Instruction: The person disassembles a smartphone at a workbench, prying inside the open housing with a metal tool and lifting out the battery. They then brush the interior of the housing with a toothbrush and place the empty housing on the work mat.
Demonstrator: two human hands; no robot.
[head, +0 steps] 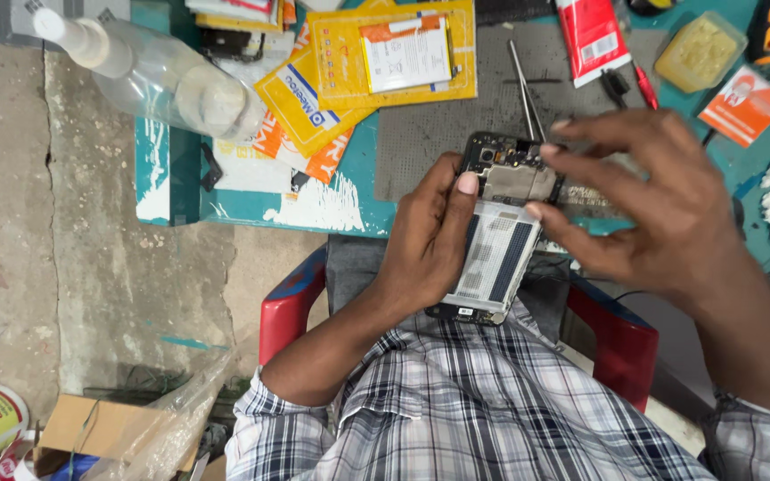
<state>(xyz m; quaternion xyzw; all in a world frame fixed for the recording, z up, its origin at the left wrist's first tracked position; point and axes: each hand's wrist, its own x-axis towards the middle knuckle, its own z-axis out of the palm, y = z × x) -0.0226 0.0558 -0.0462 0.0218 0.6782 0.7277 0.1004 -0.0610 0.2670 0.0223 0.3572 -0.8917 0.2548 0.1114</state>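
Note:
An opened smartphone (498,233) with its back cover off shows a white battery and the circuit board at its top end. My left hand (430,236) grips it along its left edge, thumb resting near the board. My right hand (648,200) reaches in from the right, its fingertips touching the phone's top right part by the circuit board. The phone is held over my lap, just in front of the table edge.
A grey work mat (456,107) lies on the teal table with thin metal tweezers (523,85). Yellow battery packets (376,58), a clear plastic bottle (158,76), a red packet (592,37), a yellow-filled tub (700,52), a red chair (621,343) and a concrete floor are around.

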